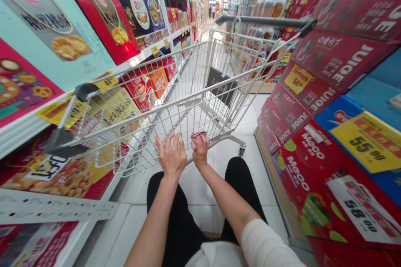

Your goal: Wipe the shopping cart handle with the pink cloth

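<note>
On the left, a shelf [21, 131] runs down a supermarket aisle, stacked with biscuit boxes [67, 29] in pale green, red and dark blue. Yellow price tags [53, 110] hang along its edge. In the middle stands an empty wire shopping cart [175, 91], which looks tilted in this wide view. A dark panel [221, 85] sits at its far end and one wheel [241, 150] rests on the white tiled floor [200, 212].

The person's two bare hands reach forward to the near end of the cart, close together but not touching. The left hand [171, 156] is open, fingers spread and raised against the wire; it is unclear whether it touches. Just to its right, the right hand [199, 148] is closed around a pink grip [199, 134] on the cart's near edge. Dark trousers show below the arms.

On the right, red juice cartons [338, 56] are piled high, with yellow price cards [368, 142] on blue boxes further right.
</note>
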`<state>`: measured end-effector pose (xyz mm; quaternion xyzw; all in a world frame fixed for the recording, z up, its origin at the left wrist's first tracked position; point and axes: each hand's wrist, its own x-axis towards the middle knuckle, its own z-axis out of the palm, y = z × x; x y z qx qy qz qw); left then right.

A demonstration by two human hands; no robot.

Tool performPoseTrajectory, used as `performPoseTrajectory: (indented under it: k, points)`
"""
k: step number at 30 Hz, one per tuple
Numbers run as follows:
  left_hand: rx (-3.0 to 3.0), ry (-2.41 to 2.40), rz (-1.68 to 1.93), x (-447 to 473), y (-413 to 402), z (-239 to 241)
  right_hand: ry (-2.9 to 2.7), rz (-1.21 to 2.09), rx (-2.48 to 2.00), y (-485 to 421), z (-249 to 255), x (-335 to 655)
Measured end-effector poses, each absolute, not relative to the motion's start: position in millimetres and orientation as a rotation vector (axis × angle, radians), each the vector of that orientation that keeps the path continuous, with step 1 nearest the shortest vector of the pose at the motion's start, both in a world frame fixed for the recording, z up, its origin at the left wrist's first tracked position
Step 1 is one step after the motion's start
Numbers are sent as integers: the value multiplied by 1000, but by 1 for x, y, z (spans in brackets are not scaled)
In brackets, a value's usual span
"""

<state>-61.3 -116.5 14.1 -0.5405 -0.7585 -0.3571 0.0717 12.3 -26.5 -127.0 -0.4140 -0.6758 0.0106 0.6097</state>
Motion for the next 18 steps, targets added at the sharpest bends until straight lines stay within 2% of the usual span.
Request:
performPoseTrajectory:
  k: [4,11,15,18]
  points:
    - [-1631,-2275,-1077,-64,-115,13,-1670,109,-944,-36,-136,26]
    - [-1632,-2246,-1072,-62,-118,13,-1582,-97,-812,-20,-73,12]
    - [-1629,-2239,-1046,-61,-122,11,-1628,-176,-782,-40,-87,3]
    - [-1607,-2211,-1067,-62,-122,8,-1680,-87,-717,-55,-104,8]
